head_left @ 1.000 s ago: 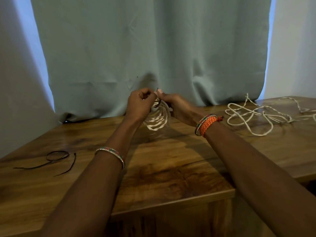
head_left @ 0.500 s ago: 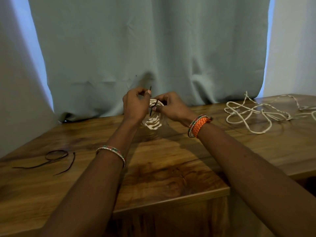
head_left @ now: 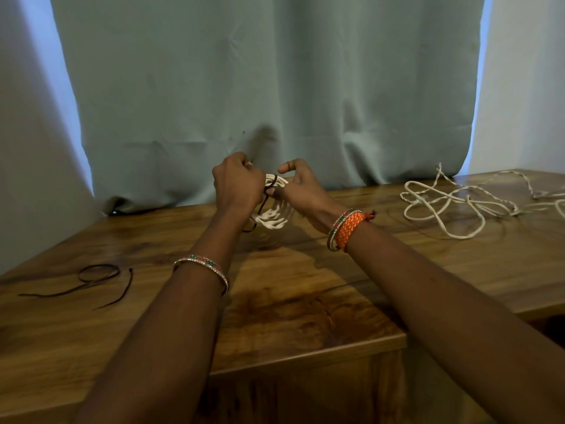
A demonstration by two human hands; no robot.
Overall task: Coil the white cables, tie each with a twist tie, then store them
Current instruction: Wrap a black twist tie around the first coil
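- Two hands on one coil: left hand (head_left: 237, 185) and right hand (head_left: 301, 188) hold the coiled white cable (head_left: 273, 214) up above the counter (head_left: 290, 301), near its far edge.
- Left grip pinched together on the upper end of the dark twist tie (head_left: 273, 182); right grip clamped on the coil's top where the tie crosses it.
- Tie wraps over the top of the loops, its tail hangs down through the middle of the coil.
- Coil looks light and soft, loops likely to spring loose; best held at the crossing point, all strands bunched.
- Tie looks thin and bendy, should hold a twist; take it by its ends.
- Loose white cable (head_left: 452, 206) lies uncoiled on the counter, well right.
- Spare ties (head_left: 97, 275) lie on the counter, far left.
- Curtain (head_left: 275, 87) behind.
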